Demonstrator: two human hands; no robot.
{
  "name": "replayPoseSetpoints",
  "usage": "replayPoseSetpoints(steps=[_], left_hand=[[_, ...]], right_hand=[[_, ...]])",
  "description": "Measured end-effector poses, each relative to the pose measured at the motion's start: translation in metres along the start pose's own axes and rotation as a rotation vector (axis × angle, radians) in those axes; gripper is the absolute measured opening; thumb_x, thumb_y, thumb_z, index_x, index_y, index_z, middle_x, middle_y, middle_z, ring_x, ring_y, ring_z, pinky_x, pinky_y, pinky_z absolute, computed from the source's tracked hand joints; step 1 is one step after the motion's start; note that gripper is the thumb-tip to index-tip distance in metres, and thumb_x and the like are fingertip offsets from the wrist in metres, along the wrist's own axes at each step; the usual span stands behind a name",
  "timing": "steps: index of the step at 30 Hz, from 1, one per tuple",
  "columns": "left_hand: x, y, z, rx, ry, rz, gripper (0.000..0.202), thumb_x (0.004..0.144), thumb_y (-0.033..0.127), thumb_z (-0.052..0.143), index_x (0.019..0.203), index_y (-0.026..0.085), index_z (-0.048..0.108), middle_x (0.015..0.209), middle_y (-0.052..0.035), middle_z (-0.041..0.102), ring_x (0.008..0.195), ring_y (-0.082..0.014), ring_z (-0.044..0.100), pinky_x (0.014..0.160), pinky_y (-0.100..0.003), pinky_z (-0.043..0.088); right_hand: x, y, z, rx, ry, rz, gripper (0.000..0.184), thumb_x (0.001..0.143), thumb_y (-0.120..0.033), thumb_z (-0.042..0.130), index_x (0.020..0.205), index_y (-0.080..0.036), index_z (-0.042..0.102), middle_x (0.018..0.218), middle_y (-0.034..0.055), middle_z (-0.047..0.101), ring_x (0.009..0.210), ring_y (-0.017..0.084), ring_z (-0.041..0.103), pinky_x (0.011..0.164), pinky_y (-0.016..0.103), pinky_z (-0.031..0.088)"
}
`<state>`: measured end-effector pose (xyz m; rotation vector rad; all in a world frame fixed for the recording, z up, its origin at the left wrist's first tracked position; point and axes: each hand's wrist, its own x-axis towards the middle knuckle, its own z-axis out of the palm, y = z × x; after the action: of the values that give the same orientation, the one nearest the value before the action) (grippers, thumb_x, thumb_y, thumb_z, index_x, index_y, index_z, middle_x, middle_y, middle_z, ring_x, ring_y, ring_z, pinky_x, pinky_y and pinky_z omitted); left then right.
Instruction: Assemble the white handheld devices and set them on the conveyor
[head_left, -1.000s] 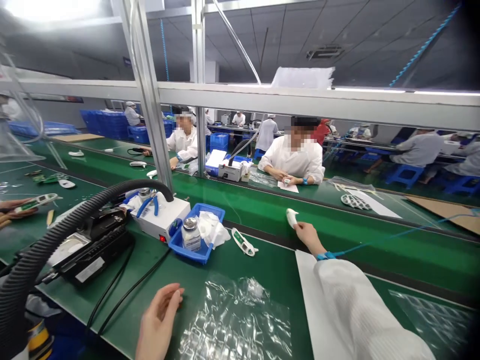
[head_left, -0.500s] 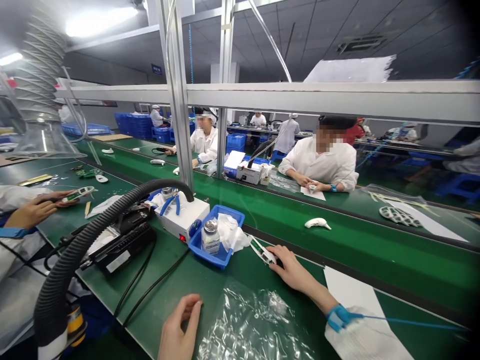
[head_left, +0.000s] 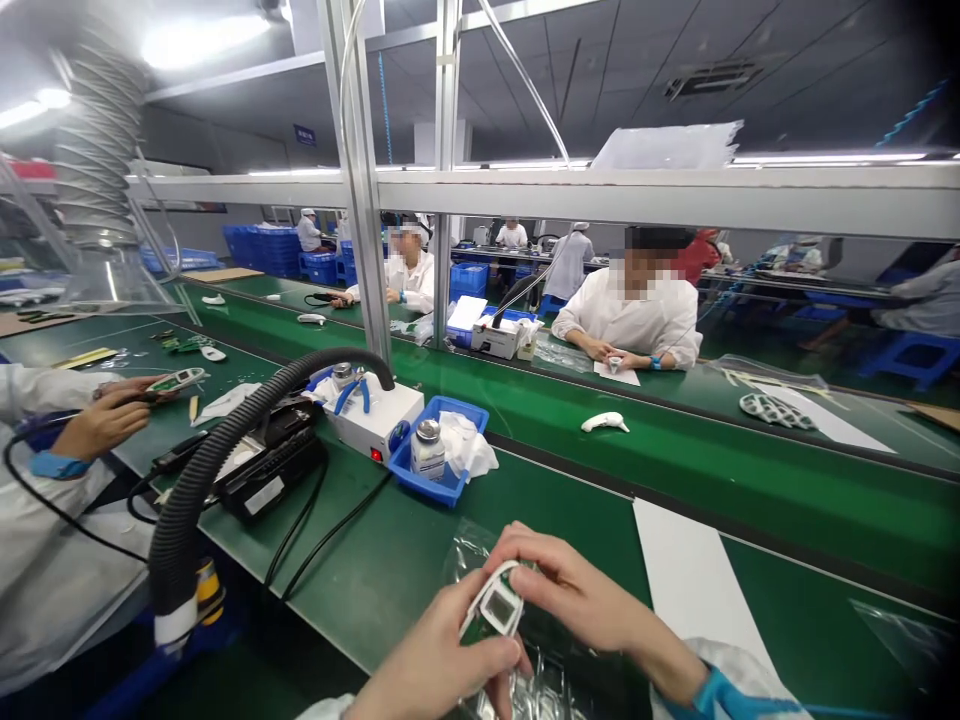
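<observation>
Black ribbed hose [head_left: 176,525] at far left, blue tray [head_left: 435,475] just ahead, then, low over a clear plastic bag [head_left: 469,552], left hand [head_left: 431,665] and right hand [head_left: 577,590] both closed around a white handheld device [head_left: 495,610], screen up. Danger here: a loose grip, a slip, a drop onto that slick plastic. Underside of the device out of sight, screen readout too small to make out.

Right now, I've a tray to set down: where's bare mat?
Bare green mat lies between the blue tray and the white paper sheet, and beyond that sheet. Crowded at left around the black machine and hose, and where the left hand and right hand hold the white device.
</observation>
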<state>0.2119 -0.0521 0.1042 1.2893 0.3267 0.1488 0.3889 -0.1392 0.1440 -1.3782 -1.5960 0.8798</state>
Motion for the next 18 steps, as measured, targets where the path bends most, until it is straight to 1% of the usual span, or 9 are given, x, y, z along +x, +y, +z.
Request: replayPoseSetpoints(steps=[2, 4, 6, 8, 11, 13, 15, 16, 18], left_hand=[[-0.002, -0.013, 0.007, -0.035, 0.078, 0.009, 0.031, 0.083, 0.036, 0.061, 0.108, 0.017, 0.056, 0.072, 0.0023, 0.06, 0.047, -0.0081, 0.049, 0.051, -0.024, 0.044], [-0.005, -0.027, 0.01, -0.02, 0.232, 0.029, 0.03, 0.084, 0.041, 0.06, 0.102, 0.017, 0.055, 0.07, 0.0044, 0.053, 0.05, -0.0079, 0.045, 0.05, -0.023, 0.042], [-0.011, -0.039, 0.012, 0.041, 0.339, 0.035, 0.034, 0.086, 0.046, 0.055, 0.107, 0.019, 0.053, 0.072, 0.0037, 0.053, 0.055, -0.0102, 0.047, 0.053, -0.025, 0.044], [-0.018, -0.047, 0.013, 0.141, 0.425, 0.033, 0.041, 0.087, 0.048, 0.051, 0.117, 0.02, 0.052, 0.079, -0.0001, 0.058, 0.063, -0.014, 0.052, 0.06, -0.027, 0.047], [-0.029, -0.057, 0.015, 0.259, 0.481, -0.026, 0.055, 0.088, 0.051, 0.047, 0.133, 0.021, 0.045, 0.095, -0.0082, 0.064, 0.074, -0.0202, 0.059, 0.068, -0.032, 0.05], [-0.036, -0.061, 0.015, 0.313, 0.46, -0.079, 0.058, 0.087, 0.051, 0.045, 0.137, 0.02, 0.042, 0.107, -0.0125, 0.064, 0.085, -0.0242, 0.061, 0.076, -0.035, 0.05], [-0.04, -0.064, 0.011, 0.35, 0.48, -0.079, 0.058, 0.086, 0.049, 0.048, 0.137, 0.021, 0.043, 0.116, -0.013, 0.062, 0.099, -0.0266, 0.06, 0.088, -0.037, 0.047], [-0.041, -0.064, 0.007, 0.355, 0.503, -0.06, 0.055, 0.086, 0.048, 0.049, 0.133, 0.021, 0.045, 0.112, -0.0118, 0.063, 0.1, -0.0263, 0.059, 0.088, -0.037, 0.047], [-0.041, -0.062, -0.001, 0.311, 0.565, -0.006, 0.044, 0.086, 0.049, 0.05, 0.12, 0.02, 0.051, 0.088, -0.0051, 0.063, 0.081, -0.0214, 0.059, 0.074, -0.032, 0.048]], right_hand=[[-0.005, 0.001, 0.017, -0.066, 0.152, 0.018, 0.028, 0.099, -0.041, 0.04, 0.105, -0.023, 0.06, 0.106, 0.0052, 0.056, 0.098, 0.019, 0.053, 0.087, 0.032, 0.041], [-0.012, 0.005, 0.032, -0.124, 0.297, 0.089, 0.027, 0.101, -0.039, 0.037, 0.097, -0.022, 0.057, 0.1, 0.0041, 0.055, 0.092, 0.018, 0.053, 0.082, 0.031, 0.041], [-0.018, 0.009, 0.045, -0.157, 0.327, 0.158, 0.027, 0.1, -0.039, 0.038, 0.086, -0.021, 0.054, 0.087, 0.0014, 0.054, 0.081, 0.017, 0.053, 0.075, 0.03, 0.04], [-0.023, 0.011, 0.059, -0.177, 0.305, 0.207, 0.024, 0.097, -0.038, 0.045, 0.081, -0.021, 0.051, 0.083, 0.0003, 0.054, 0.078, 0.017, 0.052, 0.073, 0.029, 0.041], [-0.029, 0.013, 0.084, -0.227, 0.327, 0.254, 0.023, 0.096, -0.035, 0.045, 0.077, -0.022, 0.045, 0.081, 0.0005, 0.054, 0.076, 0.018, 0.053, 0.07, 0.03, 0.041], [-0.032, 0.015, 0.105, -0.318, 0.367, 0.194, 0.027, 0.099, -0.033, 0.036, 0.074, -0.023, 0.041, 0.077, 0.0021, 0.054, 0.071, 0.019, 0.051, 0.067, 0.033, 0.041], [-0.035, 0.017, 0.124, -0.446, 0.376, 0.041, 0.032, 0.099, -0.034, 0.03, 0.069, -0.024, 0.038, 0.071, 0.0034, 0.054, 0.066, 0.021, 0.05, 0.063, 0.036, 0.039], [-0.036, 0.018, 0.13, -0.499, 0.355, -0.031, 0.035, 0.098, -0.036, 0.03, 0.066, -0.024, 0.038, 0.066, 0.0034, 0.053, 0.063, 0.021, 0.048, 0.062, 0.036, 0.039], [-0.037, 0.02, 0.126, -0.544, 0.305, -0.096, 0.037, 0.098, -0.039, 0.034, 0.064, -0.025, 0.04, 0.062, 0.0027, 0.053, 0.061, 0.021, 0.048, 0.062, 0.037, 0.039]])
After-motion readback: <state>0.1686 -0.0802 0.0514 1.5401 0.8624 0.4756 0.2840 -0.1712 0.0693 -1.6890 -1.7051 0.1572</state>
